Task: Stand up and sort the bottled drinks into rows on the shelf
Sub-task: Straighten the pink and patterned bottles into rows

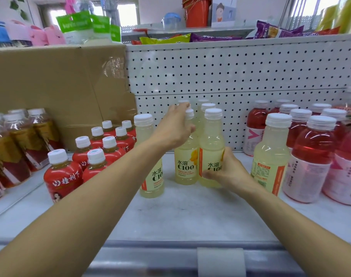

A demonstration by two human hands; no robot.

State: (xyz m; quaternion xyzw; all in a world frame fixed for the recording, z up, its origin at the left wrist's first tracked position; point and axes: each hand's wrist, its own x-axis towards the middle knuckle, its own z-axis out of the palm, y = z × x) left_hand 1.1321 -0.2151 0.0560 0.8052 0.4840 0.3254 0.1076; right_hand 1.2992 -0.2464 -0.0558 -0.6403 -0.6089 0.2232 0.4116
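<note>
On the shelf, mid-sorting, we have the left grip clamped round the neck of one yellow bottle and the right grip round the base of its neighbour; next, we judge, both need squaring into their row.

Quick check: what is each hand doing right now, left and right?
Left hand: grips the neck of the centre yellow bottle.
Right hand: grips the lower body of the second yellow bottle, just right of it.
</note>
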